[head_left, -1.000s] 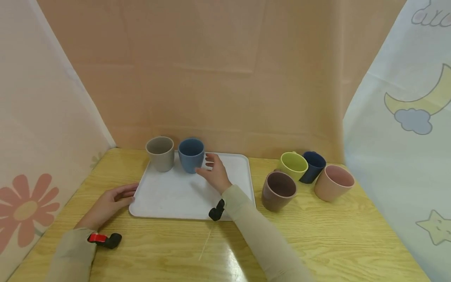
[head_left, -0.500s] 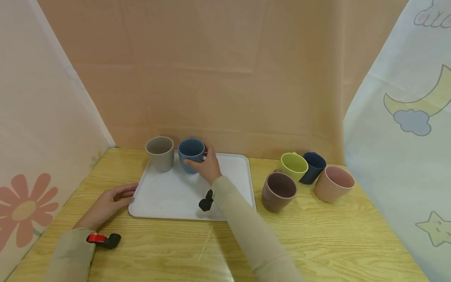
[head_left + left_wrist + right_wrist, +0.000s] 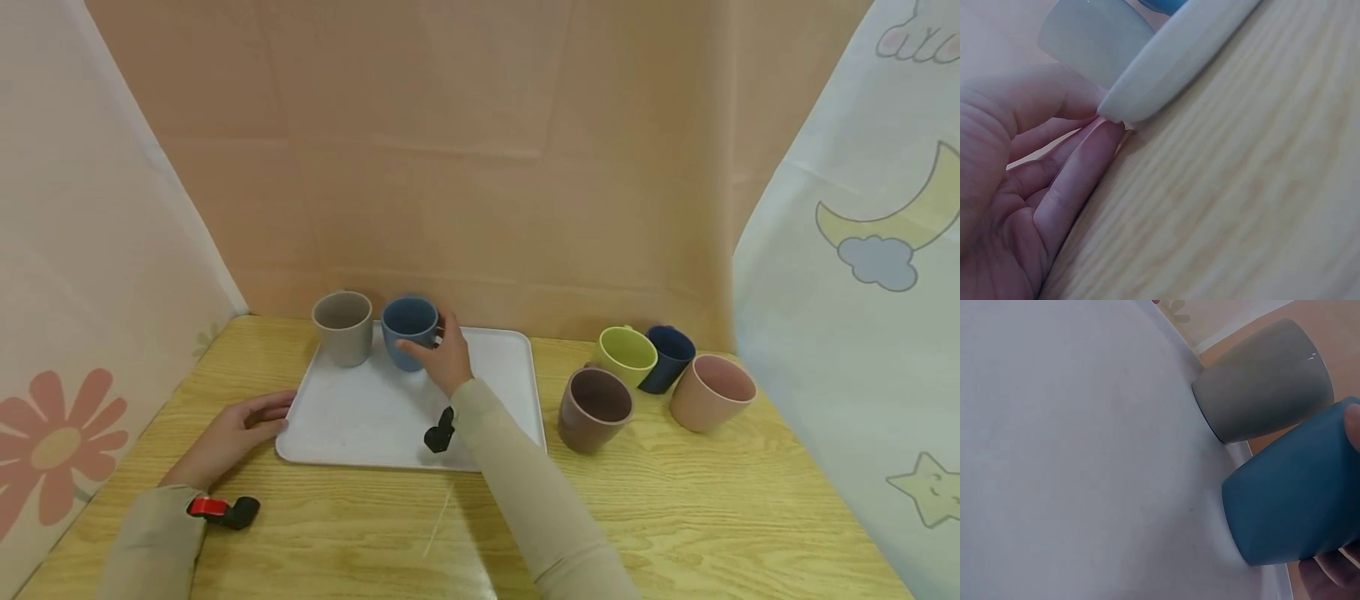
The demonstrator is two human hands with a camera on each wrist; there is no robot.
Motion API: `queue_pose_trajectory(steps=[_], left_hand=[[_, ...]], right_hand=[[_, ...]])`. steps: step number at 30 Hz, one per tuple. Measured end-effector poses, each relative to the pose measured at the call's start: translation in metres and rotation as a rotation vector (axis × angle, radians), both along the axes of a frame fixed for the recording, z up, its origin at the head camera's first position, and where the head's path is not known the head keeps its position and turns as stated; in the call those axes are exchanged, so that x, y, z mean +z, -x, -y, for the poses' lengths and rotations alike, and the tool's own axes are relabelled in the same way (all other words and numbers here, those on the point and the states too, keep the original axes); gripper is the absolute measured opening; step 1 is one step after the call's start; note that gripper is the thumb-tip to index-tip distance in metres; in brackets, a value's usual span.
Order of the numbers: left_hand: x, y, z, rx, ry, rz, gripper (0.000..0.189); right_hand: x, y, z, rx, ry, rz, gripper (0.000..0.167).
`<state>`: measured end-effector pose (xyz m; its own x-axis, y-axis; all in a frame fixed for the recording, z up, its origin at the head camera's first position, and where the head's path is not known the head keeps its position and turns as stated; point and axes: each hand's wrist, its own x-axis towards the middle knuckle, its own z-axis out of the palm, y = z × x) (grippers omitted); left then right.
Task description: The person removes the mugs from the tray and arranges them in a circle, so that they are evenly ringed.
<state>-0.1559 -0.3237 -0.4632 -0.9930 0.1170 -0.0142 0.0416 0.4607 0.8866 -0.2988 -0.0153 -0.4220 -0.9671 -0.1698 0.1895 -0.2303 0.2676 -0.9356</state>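
My right hand (image 3: pixel 447 354) grips the blue mug (image 3: pixel 403 350) from its right side, thumb across the front and fingers by the handle. The mug stands upright on the white tray (image 3: pixel 360 417), near its back edge. Just left of it on the tray is a grey mug (image 3: pixel 345 337); the right wrist view shows the blue mug (image 3: pixel 1291 494) and grey mug (image 3: pixel 1266 381) close together. At the tray's left edge, my left hand (image 3: pixel 232 433) pinches the rim. Its fingertips meet the tray rim (image 3: pixel 1160 69) in the left wrist view.
Right of the tray on the wooden table (image 3: pixel 675 517) stand a brown-purple mug (image 3: pixel 588 421), a yellow-green mug (image 3: pixel 626 354), a navy mug (image 3: pixel 663 362) and a pink mug (image 3: pixel 705 400). A tan backdrop (image 3: pixel 480 167) rises behind the tray; printed sheets hang at both sides.
My right hand has moved left and taken hold of the blue mug, from apart beside it. The mug and the left hand on the tray edge stay in place.
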Motion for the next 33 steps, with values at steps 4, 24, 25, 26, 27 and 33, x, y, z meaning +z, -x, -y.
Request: queue_pose_trajectory(steps=[4, 24, 25, 26, 27, 33], left_hand=[[-0.001, 0.0, 0.0, -0.002, 0.01, -0.009, 0.058], [-0.002, -0.003, 0.004, 0.012, 0.025, -0.011, 0.06], [-0.002, -0.003, 0.004, 0.014, 0.028, -0.011, 0.06], [-0.002, -0.003, 0.004, 0.013, 0.022, -0.009, 0.06], [-0.002, -0.003, 0.004, 0.008, 0.016, -0.011, 0.06], [-0.002, 0.001, 0.001, -0.012, -0.004, -0.025, 0.058]], right_hand=[[-0.003, -0.002, -0.002, -0.02, 0.002, -0.008, 0.082], [-0.009, -0.029, -0.02, 0.019, 0.024, -0.038, 0.079], [-0.009, -0.03, -0.02, 0.025, 0.026, -0.034, 0.079], [-0.009, -0.03, -0.021, 0.028, 0.029, -0.032, 0.08], [-0.009, -0.031, -0.021, 0.029, 0.033, -0.027, 0.08], [-0.01, -0.035, -0.026, 0.016, 0.041, -0.023, 0.081]])
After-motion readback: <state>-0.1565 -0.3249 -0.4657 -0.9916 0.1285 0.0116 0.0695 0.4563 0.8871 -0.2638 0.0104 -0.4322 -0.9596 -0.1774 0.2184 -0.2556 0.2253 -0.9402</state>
